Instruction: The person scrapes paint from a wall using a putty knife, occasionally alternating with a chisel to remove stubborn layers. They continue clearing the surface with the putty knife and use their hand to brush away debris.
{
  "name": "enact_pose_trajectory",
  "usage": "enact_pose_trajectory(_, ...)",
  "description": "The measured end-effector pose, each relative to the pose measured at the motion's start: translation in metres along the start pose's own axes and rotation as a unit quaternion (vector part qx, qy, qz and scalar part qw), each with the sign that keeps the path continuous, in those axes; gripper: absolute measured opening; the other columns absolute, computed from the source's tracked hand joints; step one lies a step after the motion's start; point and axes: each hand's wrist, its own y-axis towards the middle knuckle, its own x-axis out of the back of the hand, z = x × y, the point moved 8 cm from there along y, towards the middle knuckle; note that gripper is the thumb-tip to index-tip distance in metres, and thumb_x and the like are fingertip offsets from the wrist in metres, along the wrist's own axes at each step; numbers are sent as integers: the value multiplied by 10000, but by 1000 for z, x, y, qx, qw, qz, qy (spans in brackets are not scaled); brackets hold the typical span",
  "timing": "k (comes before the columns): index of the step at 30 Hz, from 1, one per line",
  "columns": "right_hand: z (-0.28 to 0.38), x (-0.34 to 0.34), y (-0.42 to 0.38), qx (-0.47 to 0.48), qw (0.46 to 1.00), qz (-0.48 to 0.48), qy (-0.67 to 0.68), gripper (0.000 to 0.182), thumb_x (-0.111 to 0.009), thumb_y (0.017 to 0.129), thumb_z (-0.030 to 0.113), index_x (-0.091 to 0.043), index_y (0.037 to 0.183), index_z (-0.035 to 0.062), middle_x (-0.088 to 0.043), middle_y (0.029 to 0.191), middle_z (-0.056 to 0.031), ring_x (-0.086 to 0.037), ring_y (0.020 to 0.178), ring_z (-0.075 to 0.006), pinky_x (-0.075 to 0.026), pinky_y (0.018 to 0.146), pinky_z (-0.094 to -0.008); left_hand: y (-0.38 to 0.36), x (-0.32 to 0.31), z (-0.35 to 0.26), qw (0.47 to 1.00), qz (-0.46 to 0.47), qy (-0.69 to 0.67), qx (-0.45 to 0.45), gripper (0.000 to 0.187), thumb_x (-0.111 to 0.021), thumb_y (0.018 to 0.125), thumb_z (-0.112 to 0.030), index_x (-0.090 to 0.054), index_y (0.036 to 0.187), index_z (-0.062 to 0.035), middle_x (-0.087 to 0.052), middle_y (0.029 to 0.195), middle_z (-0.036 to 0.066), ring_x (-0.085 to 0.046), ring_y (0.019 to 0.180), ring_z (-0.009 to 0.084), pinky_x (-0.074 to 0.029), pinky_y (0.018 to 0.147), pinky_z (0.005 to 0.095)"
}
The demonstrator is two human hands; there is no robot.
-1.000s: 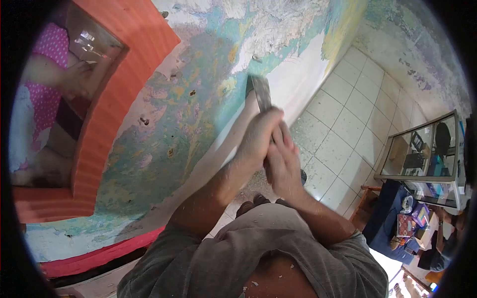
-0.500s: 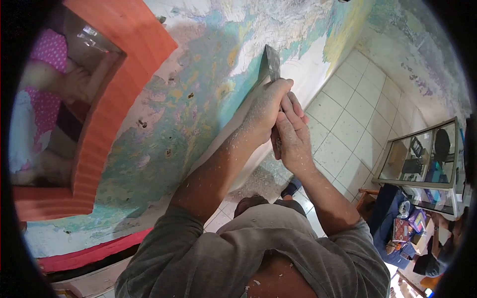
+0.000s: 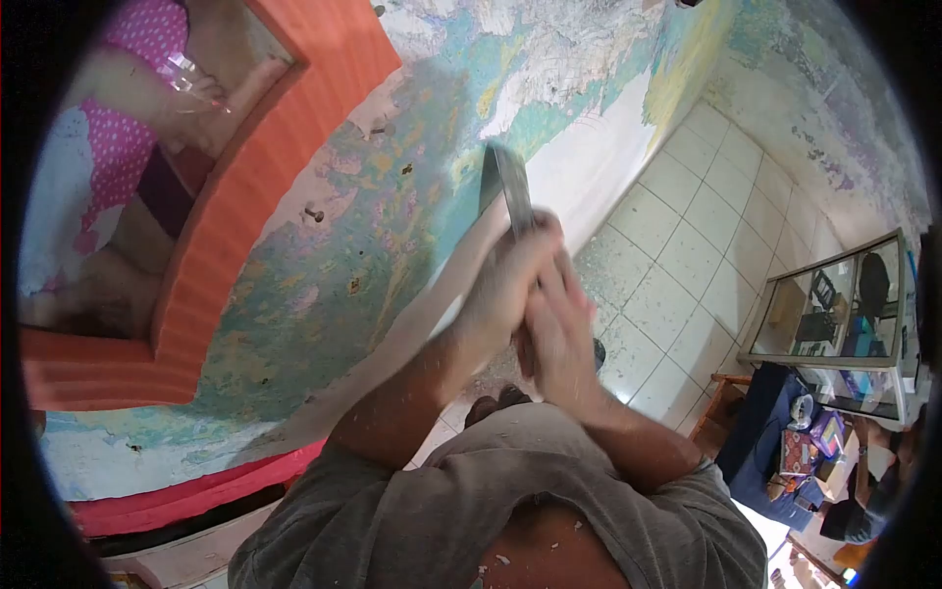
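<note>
A metal scraper [image 3: 514, 189] has its blade up against the patchy painted wall [image 3: 392, 236], where turquoise, yellow and pink layers show. Its handle is mostly hidden by my fingers. My left hand [image 3: 505, 280] wraps round the scraper near the blade, somewhat blurred. Just below and to the right, my right hand [image 3: 559, 339] closes round the lower handle, its fingers close against the left ones. Pale dust and flakes cling to my forearms and shirt.
An orange wavy frame [image 3: 235, 187] stands out at left; a person in pink dotted clothing [image 3: 108, 147] shows inside it. Nails [image 3: 314, 213] stick out of the wall. At right are floor tiles [image 3: 677, 265], a glass cabinet [image 3: 824, 363] and piled goods [image 3: 800, 447].
Both hands and the scraper have come down the wall, toward my body and slightly left. The view has shifted a little, so the orange frame sits further right.
</note>
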Motion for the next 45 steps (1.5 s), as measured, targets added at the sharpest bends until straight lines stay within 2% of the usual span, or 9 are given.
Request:
enact_pose_trajectory(8,17,20,-5,-227,955,-25,189,415,-417,1008,209,-486,1343,-26,-498,1090,-197,-560,676,-220,-460,590,-304,15,2,21,1000,24,-20,4,299,-482,974,-349,-494,984,-50,-613,722,175,-629,601,273,-563,592,422)
enact_pose_trajectory(15,-22,-8,-7,-317,899,36,299,583,-389,1065,353,-286,1535,23,-488,1283,-102,-529,620,-107,-437,528,-243,29,2,-2,1000,18,2,-10,225,-508,965,-275,-423,1011,-73,-545,677,127,-591,570,246,-573,605,430)
enact_pose_trajectory(20,2,4,5,-146,972,16,186,537,-349,1069,329,-317,1516,32,-541,715,-1,-433,438,-54,-355,391,-190,16,10,5,999,-41,-17,-7,302,-573,912,-345,-497,981,-61,-556,666,126,-642,656,281,-537,578,408)
enact_pose_trajectory(25,-7,18,34,-270,920,-9,286,565,-377,1044,410,-391,1439,7,-519,686,-20,-447,437,-62,-339,372,-196,48,-11,-14,995,11,82,48,466,-529,900,-467,-549,729,-34,-591,713,123,-665,727,295,-516,581,378)
enact_pose_trajectory(27,-6,22,25,-244,936,-4,254,580,-394,1039,413,-379,1451,4,-542,758,-36,-436,425,-66,-330,362,-201,42,-11,-6,1000,18,9,21,262,-506,961,-303,-493,925,-44,-585,688,148,-643,629,270,-546,566,395)
enact_pose_trajectory(28,-7,22,10,-238,963,73,105,500,-362,1047,287,-353,1470,20,-519,1128,-149,-590,754,-181,-479,659,-308,33,-8,3,999,13,-34,-1,237,-494,975,-287,-476,955,-51,-583,699,141,-627,606,252,-553,581,390)
enact_pose_trajectory(32,16,4,-16,-231,951,56,199,515,-373,1042,275,-347,1484,11,-511,1140,-175,-603,775,-220,-492,693,-327,-5,9,19,999,30,-3,-25,239,-510,975,-298,-436,994,-71,-567,690,126,-586,564,221,-563,584,398)
enact_pose_trajectory(34,-4,-9,-8,-220,955,69,185,636,-401,1048,429,-293,1537,37,-554,997,-52,-518,636,-61,-432,573,-206,5,11,2,1000,3,0,-15,240,-508,974,-298,-436,991,-70,-564,678,123,-587,564,220,-562,578,397)
enact_pose_trajectory(45,-3,-5,18,-253,933,11,255,596,-400,1043,448,-390,1459,21,-500,631,15,-438,445,-62,-347,396,-209,30,21,-14,997,4,68,39,301,-548,930,-334,-484,1042,-63,-578,666,148,-642,627,281,-506,526,410)
